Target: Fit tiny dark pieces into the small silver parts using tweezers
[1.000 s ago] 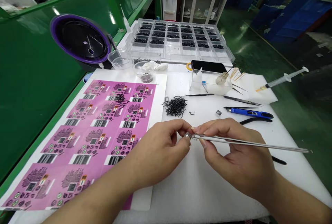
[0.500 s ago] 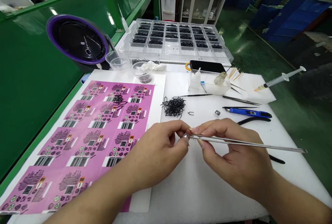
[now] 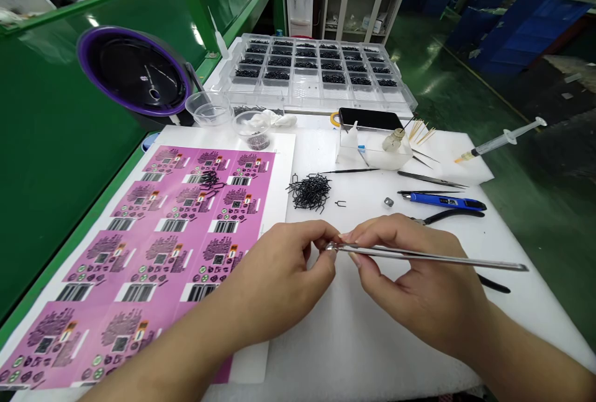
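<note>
My left hand [image 3: 284, 272] is closed in a pinch on a small shiny metal piece [image 3: 331, 246], mostly covered by the fingertips. My right hand [image 3: 419, 272] is closed around a long, thin silvery metal strip [image 3: 470, 260], its thumb below and fingers above. The strip's left end meets the small piece between both hands; the exact contact is hidden. Its free end points right over the white work surface. Just beyond the hands lie a pile of small black forked pins [image 3: 310, 192], one loose forked pin [image 3: 341, 203] and a small metal block [image 3: 388, 202].
Pink label sheets [image 3: 153, 216] cover the left side, with more black pins on them. Behind stand a compartment box [image 3: 305, 89], clear cups [image 3: 209, 110] and a phone [image 3: 370, 118]. Pliers [image 3: 456, 213], a blue pen-like tool [image 3: 442, 201], tweezers [image 3: 428, 178] and a syringe [image 3: 503, 139] lie right.
The strip's free end has shifted left and slightly up, and its two lines look closer together. Both hands keep their pinch near the same spot. The view has shifted slightly.
</note>
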The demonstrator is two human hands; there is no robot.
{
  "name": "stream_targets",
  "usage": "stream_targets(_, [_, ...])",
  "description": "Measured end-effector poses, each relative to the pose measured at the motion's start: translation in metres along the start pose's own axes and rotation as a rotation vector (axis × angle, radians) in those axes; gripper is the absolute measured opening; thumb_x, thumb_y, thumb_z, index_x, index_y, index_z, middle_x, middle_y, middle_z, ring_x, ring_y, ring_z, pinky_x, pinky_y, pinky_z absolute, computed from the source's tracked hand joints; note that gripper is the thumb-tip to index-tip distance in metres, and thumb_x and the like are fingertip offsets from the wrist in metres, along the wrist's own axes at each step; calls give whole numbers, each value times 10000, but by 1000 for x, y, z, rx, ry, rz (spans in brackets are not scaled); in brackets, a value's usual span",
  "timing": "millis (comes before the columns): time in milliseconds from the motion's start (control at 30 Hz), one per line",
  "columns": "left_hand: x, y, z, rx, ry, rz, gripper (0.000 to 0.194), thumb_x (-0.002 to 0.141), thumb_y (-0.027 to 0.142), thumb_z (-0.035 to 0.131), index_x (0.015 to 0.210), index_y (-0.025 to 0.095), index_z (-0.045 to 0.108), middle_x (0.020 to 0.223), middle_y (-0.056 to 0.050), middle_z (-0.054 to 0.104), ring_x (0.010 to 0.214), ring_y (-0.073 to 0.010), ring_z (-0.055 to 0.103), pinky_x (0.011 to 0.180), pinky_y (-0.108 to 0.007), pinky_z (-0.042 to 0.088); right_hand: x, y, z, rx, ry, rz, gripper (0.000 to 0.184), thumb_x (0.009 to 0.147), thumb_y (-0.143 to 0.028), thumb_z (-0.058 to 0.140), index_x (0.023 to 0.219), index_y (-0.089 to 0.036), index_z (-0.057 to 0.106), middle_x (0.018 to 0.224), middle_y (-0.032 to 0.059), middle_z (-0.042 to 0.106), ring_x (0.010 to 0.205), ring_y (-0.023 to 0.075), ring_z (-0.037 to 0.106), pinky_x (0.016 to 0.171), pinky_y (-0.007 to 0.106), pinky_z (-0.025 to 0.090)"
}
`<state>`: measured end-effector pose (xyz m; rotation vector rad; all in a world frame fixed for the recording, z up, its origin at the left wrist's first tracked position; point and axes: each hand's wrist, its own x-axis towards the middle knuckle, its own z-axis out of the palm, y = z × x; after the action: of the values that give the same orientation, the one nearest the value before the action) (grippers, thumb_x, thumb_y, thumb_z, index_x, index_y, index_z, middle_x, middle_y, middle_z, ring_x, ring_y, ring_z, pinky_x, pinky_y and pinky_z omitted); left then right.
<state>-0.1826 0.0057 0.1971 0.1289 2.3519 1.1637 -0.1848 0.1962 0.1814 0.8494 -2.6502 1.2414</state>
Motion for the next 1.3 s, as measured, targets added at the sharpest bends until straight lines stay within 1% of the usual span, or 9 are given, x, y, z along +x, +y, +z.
stream_targets(167, [0,-1,-2,-5,-9,8,253,918,354,479,1049,294,687,724,62,612,630,-135,520,582,-283,390,-1,2,-1,37,-15,-11,209,828,-98,610,944,-269,579,973,-73,725,892,130,703,807,259,555])
stream_targets(400, [1,-3,-2,-113,-53,17,264,931,366,481,1045,266,696,842,11,667,842,-196,604,740,-297,450,-3,2,-3,106,-6,22,243,801,-83,633,947,-272,595,960,-67,724,875,133,698,785,268,557])
stream_targets(533, [2,-9,-1,-190,-52,1,228,927,371,499,1032,284,682,892,7,668,915,-212,610,819,-313,450,-2,3,-6,145,83,16,271,775,-75,658,939,-281,596,960,-66,728,885,136,695,790,268,554])
stream_targets(600, [2,-11,-2,-196,-50,-14,210,926,378,501,1025,309,673,887,17,657,887,-204,606,804,-317,447,-1,6,-7,122,145,32,258,766,-86,673,934,-269,604,933,-54,727,877,138,691,795,270,548])
stream_targets(667, [1,-12,-2,-181,-50,-40,206,918,395,511,1022,314,670,853,19,640,837,-198,597,754,-315,443,2,11,-9,53,159,76,211,769,-110,681,915,-251,624,892,-47,724,848,133,688,780,261,539])
stream_targets(767, [-1,-10,-4,-165,-49,-64,221,908,412,521,1031,303,668,818,16,627,795,-196,593,701,-314,429,6,17,-10,-38,88,146,145,781,-139,671,876,-246,650,846,-60,718,802,116,678,719,238,521])
stream_targets(867, [-2,-8,-5,-181,-37,-42,221,913,396,512,1029,290,668,844,12,646,856,-209,614,756,-330,438,10,21,-10,-47,-23,193,114,801,-166,650,866,-259,657,824,-78,711,769,108,666,649,236,497])
stream_targets(1033, [-1,-8,-8,-194,16,-4,227,914,404,513,1011,274,672,847,7,662,886,-219,620,810,-356,442,13,22,-7,-16,-162,274,89,812,-174,612,856,-241,651,818,-48,713,806,148,675,716,293,508])
stream_targets(1300, [-2,-6,-10,-201,-21,-11,199,920,381,509,1001,301,672,848,24,642,831,-191,593,744,-324,435,17,22,-5,-36,-219,303,91,808,-183,593,847,-250,641,818,-49,710,774,162,667,716,325,506])
